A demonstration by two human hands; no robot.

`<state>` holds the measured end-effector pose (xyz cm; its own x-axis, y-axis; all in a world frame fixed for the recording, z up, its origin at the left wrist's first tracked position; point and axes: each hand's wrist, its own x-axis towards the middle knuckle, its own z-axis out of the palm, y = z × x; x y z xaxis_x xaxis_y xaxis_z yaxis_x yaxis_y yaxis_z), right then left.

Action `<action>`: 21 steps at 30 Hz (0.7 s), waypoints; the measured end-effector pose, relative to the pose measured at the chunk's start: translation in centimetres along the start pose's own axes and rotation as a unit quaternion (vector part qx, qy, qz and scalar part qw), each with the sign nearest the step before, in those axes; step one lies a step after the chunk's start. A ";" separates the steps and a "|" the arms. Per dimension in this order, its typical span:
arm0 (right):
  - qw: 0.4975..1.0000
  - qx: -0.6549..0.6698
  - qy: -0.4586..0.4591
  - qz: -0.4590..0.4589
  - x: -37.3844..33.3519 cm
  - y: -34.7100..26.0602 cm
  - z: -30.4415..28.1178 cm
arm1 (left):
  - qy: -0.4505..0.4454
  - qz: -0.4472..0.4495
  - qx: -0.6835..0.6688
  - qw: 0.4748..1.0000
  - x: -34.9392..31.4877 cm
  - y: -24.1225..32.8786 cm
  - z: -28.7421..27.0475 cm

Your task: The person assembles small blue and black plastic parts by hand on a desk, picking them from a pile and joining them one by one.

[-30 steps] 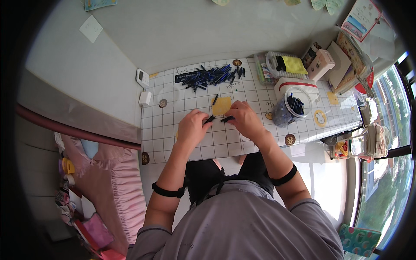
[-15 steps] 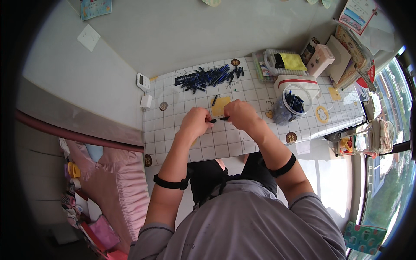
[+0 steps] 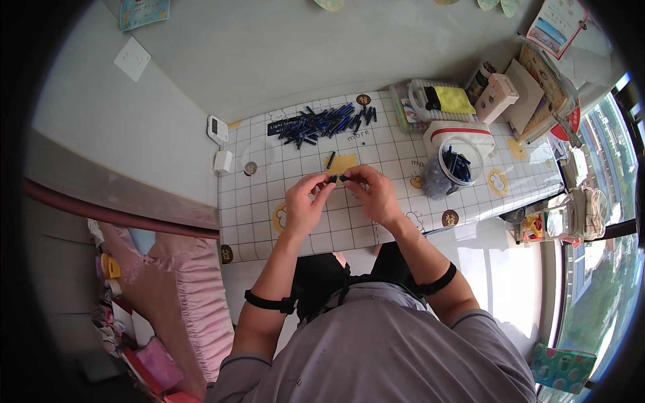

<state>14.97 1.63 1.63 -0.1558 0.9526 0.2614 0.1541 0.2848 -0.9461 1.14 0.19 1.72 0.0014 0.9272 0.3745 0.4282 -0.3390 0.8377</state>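
Over the middle of the table, my left hand pinches a short dark piece between thumb and fingertips. My right hand faces it, its fingertips closed on another small dark piece. The two pieces are close together; whether they touch is too small to tell. Just beyond the fingers, a single short dark stick lies by a yellow patch on the table cover. A loose pile of dark blue and black sticks is spread farther back. At right, a clear round jar holds more of them.
The white gridded table stands against a grey wall. Behind the jar are a white pouch with red trim, a clear box with a yellow cloth and a pink box. A small white timer is at the left edge.
My hands have come closer together and slightly farther forward, bringing the two dark pieces near each other. The loose stick lies as before.
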 end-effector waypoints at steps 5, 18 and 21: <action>0.994 -0.037 -0.009 -0.101 0.6 0.6 0.1 | 0.033 0.044 -0.018 0.998 0.3 -0.6 1.0; 0.991 -0.099 0.000 -0.095 -0.5 0.8 -0.9 | 0.036 0.060 -0.008 0.997 -0.7 -0.3 2.2; 0.988 -0.126 -0.001 -0.094 -0.5 0.5 -1.1 | 0.036 0.073 -0.004 0.997 -0.7 -0.3 2.3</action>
<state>16.24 1.37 1.24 -0.2064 0.8801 0.4275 0.3604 0.4746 -0.8031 3.09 -0.02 0.28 -0.0026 0.8544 0.5196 0.4217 -0.4703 0.7753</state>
